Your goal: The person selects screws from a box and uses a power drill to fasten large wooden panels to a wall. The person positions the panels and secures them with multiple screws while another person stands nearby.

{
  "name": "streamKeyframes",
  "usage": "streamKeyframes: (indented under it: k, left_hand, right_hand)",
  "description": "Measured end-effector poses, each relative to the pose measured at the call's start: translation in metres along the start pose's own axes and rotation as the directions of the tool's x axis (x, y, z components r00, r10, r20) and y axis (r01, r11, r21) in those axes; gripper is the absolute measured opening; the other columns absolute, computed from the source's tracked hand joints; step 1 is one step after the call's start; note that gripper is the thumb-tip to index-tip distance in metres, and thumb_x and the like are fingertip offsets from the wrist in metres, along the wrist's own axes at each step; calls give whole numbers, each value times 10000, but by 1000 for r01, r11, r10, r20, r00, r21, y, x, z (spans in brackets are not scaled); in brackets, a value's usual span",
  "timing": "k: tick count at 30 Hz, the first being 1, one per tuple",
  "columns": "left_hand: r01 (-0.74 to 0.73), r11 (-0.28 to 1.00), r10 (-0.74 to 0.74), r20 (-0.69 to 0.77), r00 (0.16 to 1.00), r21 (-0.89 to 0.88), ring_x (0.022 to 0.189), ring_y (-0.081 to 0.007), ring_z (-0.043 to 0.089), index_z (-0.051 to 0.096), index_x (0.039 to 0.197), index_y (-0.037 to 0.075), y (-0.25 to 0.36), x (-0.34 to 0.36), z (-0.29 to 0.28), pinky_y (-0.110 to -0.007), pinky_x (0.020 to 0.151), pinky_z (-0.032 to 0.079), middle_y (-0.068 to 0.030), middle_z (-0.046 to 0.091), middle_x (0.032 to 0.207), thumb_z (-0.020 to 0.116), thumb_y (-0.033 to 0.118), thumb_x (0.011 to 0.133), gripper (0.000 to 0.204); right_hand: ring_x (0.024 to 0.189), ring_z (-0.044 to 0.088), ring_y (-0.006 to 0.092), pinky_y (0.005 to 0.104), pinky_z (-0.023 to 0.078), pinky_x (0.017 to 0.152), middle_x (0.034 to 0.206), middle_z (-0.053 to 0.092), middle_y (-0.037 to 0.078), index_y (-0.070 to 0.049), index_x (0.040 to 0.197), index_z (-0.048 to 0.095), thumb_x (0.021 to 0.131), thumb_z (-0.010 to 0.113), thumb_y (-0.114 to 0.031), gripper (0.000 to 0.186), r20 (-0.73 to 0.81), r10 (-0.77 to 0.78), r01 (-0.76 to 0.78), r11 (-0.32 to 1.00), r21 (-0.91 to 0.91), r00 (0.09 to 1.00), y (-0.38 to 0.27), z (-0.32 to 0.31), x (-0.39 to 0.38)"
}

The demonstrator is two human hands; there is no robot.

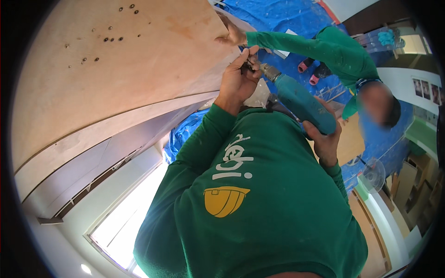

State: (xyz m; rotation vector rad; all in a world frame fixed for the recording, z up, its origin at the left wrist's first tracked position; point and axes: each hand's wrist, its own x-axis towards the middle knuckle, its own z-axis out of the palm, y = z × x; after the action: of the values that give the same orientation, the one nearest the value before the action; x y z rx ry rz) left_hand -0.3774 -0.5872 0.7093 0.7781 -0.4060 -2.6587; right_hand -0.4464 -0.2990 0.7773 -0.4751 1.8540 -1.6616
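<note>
Blue sheeting point(271, 13) spreads beyond right hand point(326, 141), which is wrapped round teal drill point(303, 102). Left hand point(238, 81): raised, fingers curled by chuck point(270, 72); grip contents unclear. Leftward, wooden panel point(148, 51); just beyond, co-worker's hand point(235, 36).

Left hand point(238, 81) forward, fingers bent — right hand point(327, 139) lower, gripping firmly

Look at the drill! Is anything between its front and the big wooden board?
Yes, the person's left hand: in this view it is at the front of the teal drill, between that and the wooden board. I can't tell whether it touches the board.
</note>
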Motion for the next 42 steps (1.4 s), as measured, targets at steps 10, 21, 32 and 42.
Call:
streamKeyframes:
  k: [10,21,32,42]
  left_hand:
    - [-4,1000,3,44,999,24,785,-107,609,713,1282,9,-13,0,-6,-270,679,477,7,658,916,611,271,1118,325]
    - [-2,986,35,-197,980,165,830,-124,578,724,1228,13,-39,12,-31,-295,744,466,-1,626,897,604,276,1120,309]
    - [158,865,172,-577,798,476,731,-145,554,693,1051,45,-70,89,-103,-319,660,487,-26,567,833,554,306,1133,306]
    - [254,587,280,-487,827,769,682,-165,584,629,1054,72,-42,135,-152,-314,601,511,-46,576,829,515,312,1143,280]
  right_hand:
    - [1179,690,209,371,537,1048,1311,724,150,28,1499,568,853,861,-153,732,-3,7,-7,1000,-28,1000,5,-5,2]
    - [1077,755,206,369,596,958,1226,768,161,-16,1489,583,836,897,-148,737,29,-99,103,969,-222,995,30,-1,10]
    - [1005,786,240,380,618,880,1166,773,206,-37,1485,583,853,891,-138,710,-46,177,-176,984,16,983,114,54,36]
    - [1075,750,249,366,594,951,1235,736,193,-4,1490,570,834,891,-82,735,-207,159,-117,972,202,965,198,125,53]
